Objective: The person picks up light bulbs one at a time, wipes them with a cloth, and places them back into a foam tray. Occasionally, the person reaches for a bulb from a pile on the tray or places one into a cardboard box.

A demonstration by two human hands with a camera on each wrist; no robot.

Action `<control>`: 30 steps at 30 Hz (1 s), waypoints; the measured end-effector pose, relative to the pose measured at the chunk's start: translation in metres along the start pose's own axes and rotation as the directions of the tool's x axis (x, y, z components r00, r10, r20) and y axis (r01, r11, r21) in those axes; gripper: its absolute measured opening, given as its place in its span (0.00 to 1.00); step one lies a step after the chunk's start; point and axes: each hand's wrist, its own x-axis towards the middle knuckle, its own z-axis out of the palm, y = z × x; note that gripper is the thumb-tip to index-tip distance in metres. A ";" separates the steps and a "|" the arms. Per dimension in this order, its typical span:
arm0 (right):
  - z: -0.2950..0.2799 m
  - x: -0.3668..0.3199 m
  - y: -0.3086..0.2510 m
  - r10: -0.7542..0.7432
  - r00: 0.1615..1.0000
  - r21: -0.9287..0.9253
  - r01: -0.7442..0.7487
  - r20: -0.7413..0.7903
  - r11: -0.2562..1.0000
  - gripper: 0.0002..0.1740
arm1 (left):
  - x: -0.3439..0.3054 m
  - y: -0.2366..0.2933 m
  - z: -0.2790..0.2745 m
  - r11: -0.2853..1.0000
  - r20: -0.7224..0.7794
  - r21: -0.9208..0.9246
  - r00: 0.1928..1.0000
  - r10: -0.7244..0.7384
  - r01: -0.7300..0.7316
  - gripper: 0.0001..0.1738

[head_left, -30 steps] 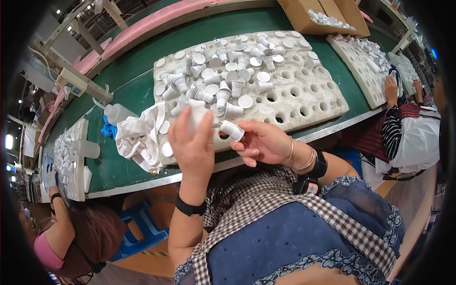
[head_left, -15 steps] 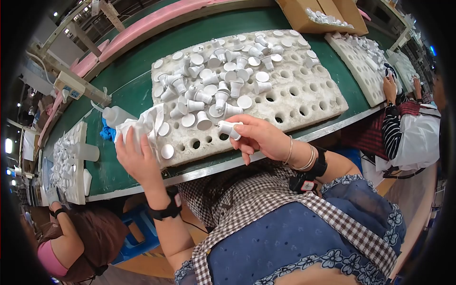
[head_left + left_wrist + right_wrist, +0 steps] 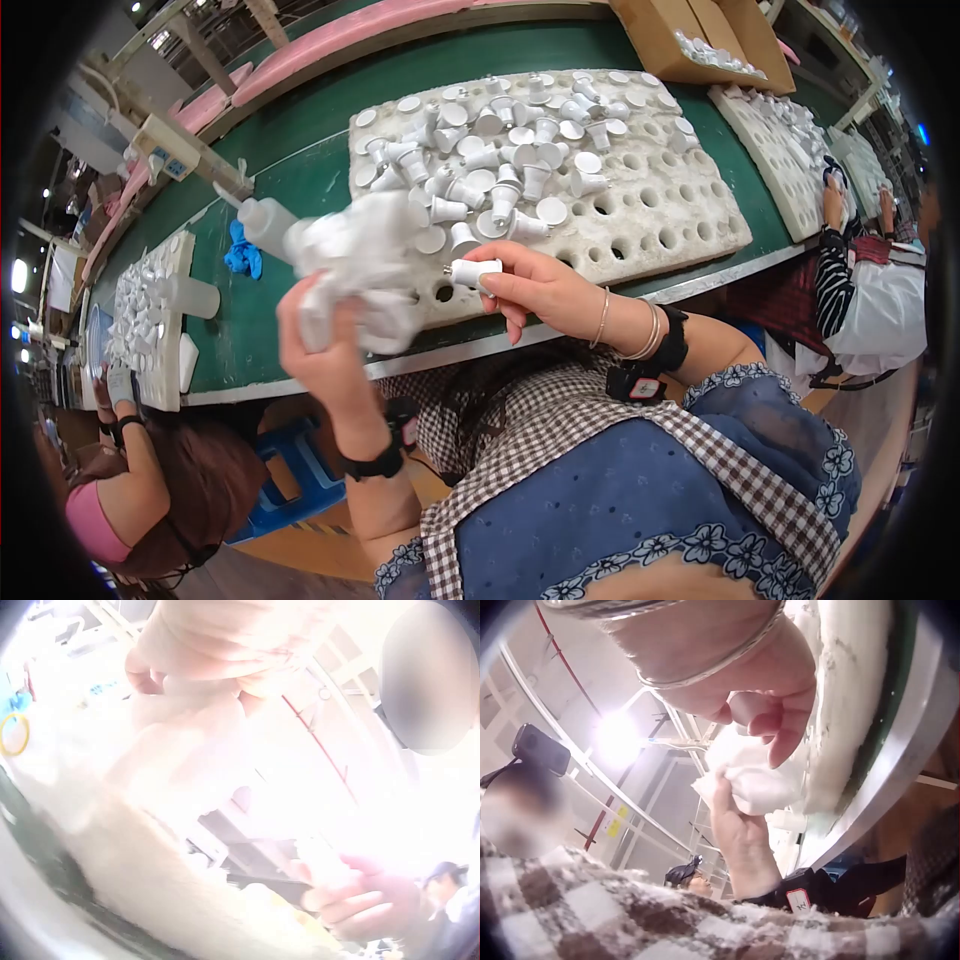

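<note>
A crumpled white cloth (image 3: pixel 365 250) is gripped in my left hand (image 3: pixel 318 345), lifted over the near left part of the foam board and blurred by motion. My right hand (image 3: pixel 540 287) pinches a white cup-shaped part (image 3: pixel 474 273) between thumb and fingers, its small metal tip pointing left toward the cloth. In the right wrist view the cloth (image 3: pixel 761 787) is just beyond the right fingers. The left wrist view is washed out, with the cloth (image 3: pixel 180 742) hanging below the left hand (image 3: pixel 225 641). Many similar white parts (image 3: pixel 505 200) lie heaped on the board.
The thick white foam board (image 3: pixel 690 235) with rows of holes lies on a green table (image 3: pixel 310 150). A white bottle (image 3: pixel 266 225) and a blue crumpled item (image 3: pixel 242 252) stand left. A cardboard box (image 3: pixel 660 60) is at the back right. Other people work on both sides.
My left hand went left to the cloth by the bottle, took hold of it and brought it back right, up toward the part. The right hand kept its part, now turned more level.
</note>
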 end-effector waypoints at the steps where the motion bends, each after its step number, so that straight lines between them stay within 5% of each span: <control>1: 0.004 0.004 0.003 0.005 1.000 -0.005 -0.005 0.013 1.000 0.21 | -0.005 0.012 0.009 0.996 0.098 -0.053 0.992 0.080 -0.075 0.20; 3: 0.012 0.012 0.015 0.004 0.999 -0.104 -0.009 -0.044 0.995 0.18 | -0.013 0.026 0.031 0.962 0.294 -0.103 0.917 0.271 -0.252 0.24; 5: 0.017 0.011 0.015 -0.089 0.990 -0.106 0.077 -0.111 0.991 0.17 | -0.020 0.030 0.049 0.963 0.286 -0.103 0.920 0.267 -0.247 0.28; 8: 0.020 0.004 -0.004 0.081 0.995 0.016 -0.082 0.054 0.997 0.21 | -0.022 0.017 0.050 0.956 0.233 -0.063 0.927 0.293 -0.286 0.29; 11: 0.022 0.011 -0.001 0.054 0.993 -0.013 -0.053 0.101 0.999 0.20 | -0.020 0.014 0.047 0.957 0.218 -0.060 0.932 0.291 -0.284 0.26; 13: 0.022 0.009 -0.003 0.055 0.991 0.070 -0.064 0.120 0.995 0.20 | -0.013 0.014 0.053 0.990 0.028 -0.008 0.990 0.139 -0.138 0.20; 15: 0.020 0.007 -0.004 -0.044 0.990 0.181 0.019 0.137 0.983 0.22 | 0.006 0.005 0.043 0.944 -0.097 -0.302 0.981 -0.171 0.134 0.15; 17: 0.015 0.003 -0.009 -0.065 0.991 0.212 0.039 0.118 0.977 0.22 | 0.021 -0.017 0.028 0.987 -0.250 -0.144 0.968 0.033 -0.071 0.17; 19: 0.006 0.003 -0.012 -0.045 0.994 0.252 0.019 0.095 0.967 0.23 | 0.034 -0.026 0.015 0.971 -0.293 0.205 0.939 0.179 -0.121 0.18; 20: 0.001 0.004 -0.008 -0.065 0.992 0.262 0.034 0.107 0.964 0.23 | 0.039 -0.031 0.008 0.972 -0.288 0.199 0.940 0.182 -0.127 0.18; 22: -0.001 0.003 -0.007 -0.068 0.994 0.281 0.040 0.089 0.959 0.23 | 0.041 -0.037 -0.003 0.905 -0.007 0.426 1.000 0.029 -0.023 0.22; 25: -0.002 0.003 -0.006 -0.054 0.997 0.298 0.034 0.060 0.954 0.24 | 0.033 -0.032 -0.006 0.802 0.093 0.596 0.996 -0.015 -0.043 0.25; 30: -0.008 -0.001 -0.009 -0.019 1.000 0.189 0.017 0.005 0.982 0.23 | 0.025 -0.012 -0.012 0.912 0.087 0.410 0.995 -0.053 0.013 0.26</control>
